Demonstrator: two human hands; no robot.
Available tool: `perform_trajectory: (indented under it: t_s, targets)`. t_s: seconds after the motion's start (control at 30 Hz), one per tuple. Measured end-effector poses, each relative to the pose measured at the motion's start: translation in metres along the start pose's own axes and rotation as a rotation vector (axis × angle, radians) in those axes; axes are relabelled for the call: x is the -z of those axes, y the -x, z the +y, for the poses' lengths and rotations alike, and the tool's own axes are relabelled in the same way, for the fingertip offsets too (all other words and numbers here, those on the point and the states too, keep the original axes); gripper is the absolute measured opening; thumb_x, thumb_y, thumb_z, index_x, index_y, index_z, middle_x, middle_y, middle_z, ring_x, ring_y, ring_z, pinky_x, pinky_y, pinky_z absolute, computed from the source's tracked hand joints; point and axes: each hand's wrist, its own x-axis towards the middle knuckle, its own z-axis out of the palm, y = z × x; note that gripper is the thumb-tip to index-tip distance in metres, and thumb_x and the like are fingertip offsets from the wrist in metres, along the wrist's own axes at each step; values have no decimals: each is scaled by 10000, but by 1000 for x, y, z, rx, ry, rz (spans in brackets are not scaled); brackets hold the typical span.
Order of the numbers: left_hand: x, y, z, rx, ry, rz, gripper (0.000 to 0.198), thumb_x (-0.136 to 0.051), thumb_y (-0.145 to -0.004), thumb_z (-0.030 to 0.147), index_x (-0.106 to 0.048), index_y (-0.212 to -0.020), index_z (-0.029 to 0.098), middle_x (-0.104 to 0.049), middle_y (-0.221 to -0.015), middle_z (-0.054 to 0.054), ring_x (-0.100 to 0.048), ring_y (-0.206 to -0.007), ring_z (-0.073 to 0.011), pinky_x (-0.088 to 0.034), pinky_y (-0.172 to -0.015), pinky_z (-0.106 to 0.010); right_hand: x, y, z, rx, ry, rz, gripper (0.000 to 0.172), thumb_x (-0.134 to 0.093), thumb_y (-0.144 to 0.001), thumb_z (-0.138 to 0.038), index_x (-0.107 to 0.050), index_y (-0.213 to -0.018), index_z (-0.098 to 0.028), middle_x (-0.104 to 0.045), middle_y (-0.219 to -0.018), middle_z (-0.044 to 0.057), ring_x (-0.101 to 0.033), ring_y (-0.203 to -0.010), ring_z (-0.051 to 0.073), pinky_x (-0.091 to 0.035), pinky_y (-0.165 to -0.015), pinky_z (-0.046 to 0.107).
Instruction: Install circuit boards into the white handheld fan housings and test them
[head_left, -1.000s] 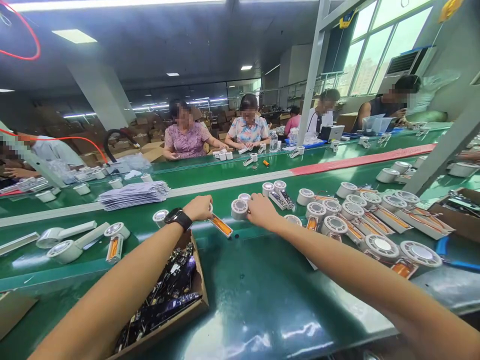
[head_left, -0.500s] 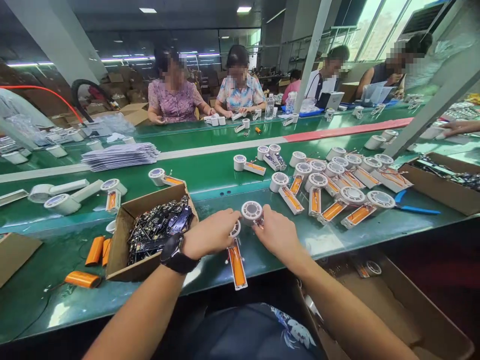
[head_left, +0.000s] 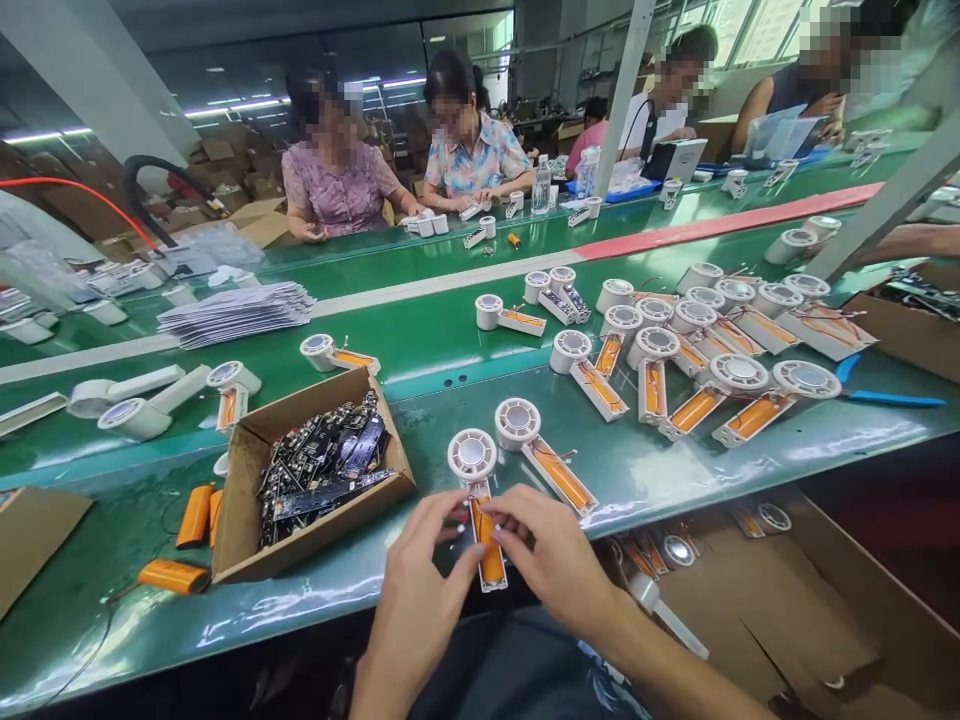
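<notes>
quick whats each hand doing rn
left hand: closed, holding the white handheld fan body by its handle
right hand: closed, fingertips pinching the handle at its orange battery

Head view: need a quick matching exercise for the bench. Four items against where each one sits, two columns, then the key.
Items:
1. black circuit boards
2. loose orange batteries
3. blue-handled pliers
4. white fan unit with an orange battery

Places:
A. between the left hand and right hand
B. on the green belt, left of the cardboard box
C. inside the cardboard box
D. on the belt at the right, beside the rows of fan units

Pairs: 1-C, 2-B, 3-D, 4-A
</notes>
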Motion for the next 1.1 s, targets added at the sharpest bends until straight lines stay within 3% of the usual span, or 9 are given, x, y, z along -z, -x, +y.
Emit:
perform_trajectory:
  t_s: [0.17,0.3,0.47,0.63,0.77,0.93,1.1]
  targets:
    - [-5,-14,-1,-5,-1,114,159,-557,-855,203,-710,-886,229,-688,-905,-40,-665,-830,-188,-557,-757,-294,-12,-10,3,43,-138,170,215,-529,-890,-94,-716,-881,-202,-685,-838,52,-663,-783,178,-560,-704,286]
    - [-2,-18,-2,-51,34,68,190,-548,-858,185,-721,-917,235,-695,-951,-51,-666,-875,-196,-547,-771,-291,-12,-16,2,19,-241,261,204,-539,-894,-117,-721,-886,-210,-733,-919,61,-700,-869,192,-576,-791,314]
    - [1,-18,-3,-67,41,87,187,-554,-851,181,-730,-823,236,-699,-878,-41,-662,-830,-183,-531,-761,-275,-10,-20,1,40,-235,243,208,-530,-904,-99,-713,-915,-198,-758,-904,56,-718,-873,183,-579,-814,306]
    - [-3,-17,-7,268,275,168,83,-640,-754,267,-676,-774,195,-710,-742,-32,-677,-688,-188,-561,-652,-279,-12,-22,2,217,-118,187,230,-488,-939,-107,-701,-916,-190,-753,-950,68,-700,-869,173,-569,-787,299]
    - [-5,-15,-6,400,469,147,97,-662,-700,276,-642,-720,183,-689,-663,-16,-652,-603,-166,-566,-612,-279,-15,-26,3,392,48,114,234,-486,-964,-148,-686,-848,-185,-739,-898,69,-617,-703,161,-518,-647,287]
    - [-5,-9,-2,459,554,123,138,-716,-653,272,-666,-738,176,-702,-688,-33,-671,-651,-184,-571,-615,-286,-18,-28,5,337,51,93,314,-388,-974,-111,-633,-789,-176,-662,-723,47,-563,-666,165,-477,-624,280]
    - [-3,2,-2,433,410,162,158,-710,-700,316,-696,-783,182,-710,-726,-41,-682,-700,-202,-562,-683,-297,-16,-22,0,275,79,38,329,-351,-958,-86,-608,-781,-192,-624,-699,32,-534,-651,165,-453,-610,279]
